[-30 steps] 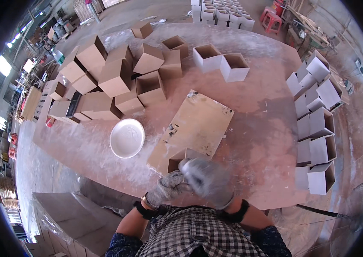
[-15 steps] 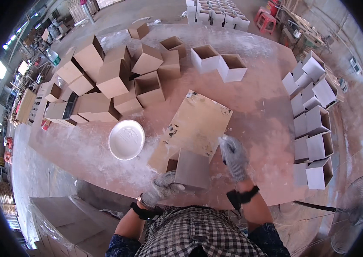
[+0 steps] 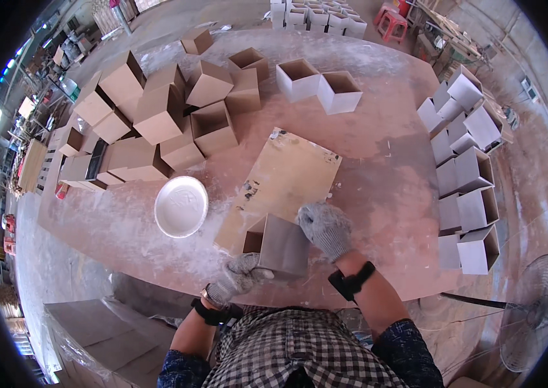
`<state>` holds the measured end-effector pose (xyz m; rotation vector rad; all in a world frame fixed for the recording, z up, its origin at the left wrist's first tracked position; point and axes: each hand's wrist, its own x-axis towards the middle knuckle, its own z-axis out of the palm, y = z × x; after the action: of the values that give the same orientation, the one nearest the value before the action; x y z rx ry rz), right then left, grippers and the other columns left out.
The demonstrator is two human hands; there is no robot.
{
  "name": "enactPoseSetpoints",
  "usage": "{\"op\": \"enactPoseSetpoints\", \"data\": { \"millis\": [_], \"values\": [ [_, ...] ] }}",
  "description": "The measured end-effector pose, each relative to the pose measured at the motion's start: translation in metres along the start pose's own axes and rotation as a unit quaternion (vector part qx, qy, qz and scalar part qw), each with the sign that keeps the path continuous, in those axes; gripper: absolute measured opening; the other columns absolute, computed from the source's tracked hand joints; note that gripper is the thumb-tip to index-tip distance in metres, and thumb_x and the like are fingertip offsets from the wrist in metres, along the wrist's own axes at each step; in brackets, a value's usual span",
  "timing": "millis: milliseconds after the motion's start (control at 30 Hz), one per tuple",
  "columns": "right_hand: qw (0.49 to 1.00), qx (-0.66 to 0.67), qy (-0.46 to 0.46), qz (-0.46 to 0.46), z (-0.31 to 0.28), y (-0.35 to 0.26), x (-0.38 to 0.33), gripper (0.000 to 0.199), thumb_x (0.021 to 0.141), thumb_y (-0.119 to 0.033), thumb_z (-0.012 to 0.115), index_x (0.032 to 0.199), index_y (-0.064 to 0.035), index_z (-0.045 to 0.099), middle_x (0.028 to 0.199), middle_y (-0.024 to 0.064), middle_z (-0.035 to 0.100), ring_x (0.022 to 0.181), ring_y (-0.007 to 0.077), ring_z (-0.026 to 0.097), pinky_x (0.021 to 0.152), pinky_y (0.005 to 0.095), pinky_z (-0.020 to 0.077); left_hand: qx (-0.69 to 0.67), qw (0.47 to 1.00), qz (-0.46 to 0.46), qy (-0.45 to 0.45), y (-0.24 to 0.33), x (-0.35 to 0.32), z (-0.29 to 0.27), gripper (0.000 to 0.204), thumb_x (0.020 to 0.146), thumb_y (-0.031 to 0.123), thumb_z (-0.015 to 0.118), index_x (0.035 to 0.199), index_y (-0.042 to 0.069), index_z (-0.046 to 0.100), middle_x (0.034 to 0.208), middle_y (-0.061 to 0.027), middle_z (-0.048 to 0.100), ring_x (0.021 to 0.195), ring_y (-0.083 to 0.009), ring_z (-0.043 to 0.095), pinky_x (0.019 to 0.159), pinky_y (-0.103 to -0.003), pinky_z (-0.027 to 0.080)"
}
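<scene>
A grey-faced open cardboard box [image 3: 285, 247] is tilted near the table's front edge, over the lower end of a worn tan board [image 3: 290, 169]. My gloved left hand [image 3: 238, 279] grips its lower left edge, the thumb lying along the bottom. Against its upper right side is my gloved right hand [image 3: 326, 229], fingers curled; whatever they may hold is hidden. The box's brown inside shows on its left. To the left of the board stands a white round bowl [image 3: 181, 207] with white paste in it.
Several brown boxes [image 3: 158, 115] are piled at the back left. Two joined white boxes [image 3: 340, 94] stand at the back, and stacked white boxes [image 3: 474, 173] line the right edge. A standing fan [image 3: 536, 313] is at the lower right. Wrapped cardboard [image 3: 103, 330] lies lower left.
My right hand has moved left, from beside the board to the box's upper right side. My left hand keeps its hold on the box. The whole view has shifted slightly.
</scene>
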<state>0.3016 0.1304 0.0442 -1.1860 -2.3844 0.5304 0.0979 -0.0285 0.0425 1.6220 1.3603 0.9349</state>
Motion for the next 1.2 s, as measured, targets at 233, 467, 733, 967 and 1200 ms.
{"op": "enactPoseSetpoints", "data": {
  "millis": [233, 467, 733, 967, 1200],
  "values": [
    [0.962, 0.232, 0.13, 0.066, 0.015, 0.021, -0.018, 0.012, 0.086, -0.018, 0.066, 0.091, -0.0077, 0.067, 0.089, 0.0116, 0.067, 0.075, 0.0286, 0.065, 0.068, 0.0402, 0.0532, -0.096, 0.995, -0.02, 0.028, -0.004, -0.015, -0.004, 0.018, 0.086, 0.004, 0.068, 0.105, 0.005, 0.068, 0.1, -0.0058, 0.07, 0.091, -0.0149, 0.064, 0.078, -0.03, 0.051],
    [0.971, 0.219, 0.081, -0.04, -0.022, -0.023, -0.026, 0.015, 0.084, -0.013, 0.068, 0.096, -0.0062, 0.066, 0.091, 0.0105, 0.068, 0.077, 0.0274, 0.066, 0.07, 0.0356, 0.0535, -0.094, 0.993, -0.021, 0.064, 0.001, -0.01, -0.006, 0.013, 0.086, 0.008, 0.069, 0.099, 0.005, 0.068, 0.091, -0.0081, 0.069, 0.086, -0.0195, 0.065, 0.074, -0.031, 0.05],
    [0.99, 0.0, 0.007, -0.141, -0.051, -0.081, -0.069, 0.01, 0.079, -0.011, 0.066, 0.089, -0.0119, 0.065, 0.074, 0.0072, 0.06, 0.069, 0.026, 0.06, 0.064, 0.0393, 0.0483, -0.027, 0.993, -0.024, 0.115, -0.001, -0.007, 0.0, 0.009, 0.087, 0.012, 0.068, 0.093, 0.005, 0.07, 0.084, -0.0101, 0.068, 0.077, -0.0223, 0.066, 0.068, -0.032, 0.05],
    [0.997, -0.035, 0.01, -0.068, -0.013, -0.019, 0.016, 0.008, 0.08, -0.015, 0.065, 0.087, -0.0126, 0.064, 0.078, 0.0074, 0.063, 0.075, 0.0265, 0.062, 0.068, 0.0396, 0.0491, -0.028, 0.996, -0.001, 0.089, 0.01, 0.011, -0.003, 0.009, 0.087, 0.01, 0.067, 0.093, 0.005, 0.07, 0.085, -0.0108, 0.069, 0.075, -0.0232, 0.065, 0.066, -0.032, 0.05],
    [0.965, 0.051, 0.021, -0.258, -0.04, -0.094, -0.031, 0.013, 0.078, -0.014, 0.064, 0.091, -0.0125, 0.061, 0.094, 0.0072, 0.063, 0.076, 0.032, 0.062, 0.068, 0.0402, 0.0497, -0.038, 0.994, -0.07, 0.077, -0.005, -0.001, -0.008, 0.009, 0.088, 0.01, 0.065, 0.089, 0.006, 0.073, 0.086, -0.0103, 0.07, 0.078, -0.0221, 0.066, 0.069, -0.033, 0.051]
  ]
}}
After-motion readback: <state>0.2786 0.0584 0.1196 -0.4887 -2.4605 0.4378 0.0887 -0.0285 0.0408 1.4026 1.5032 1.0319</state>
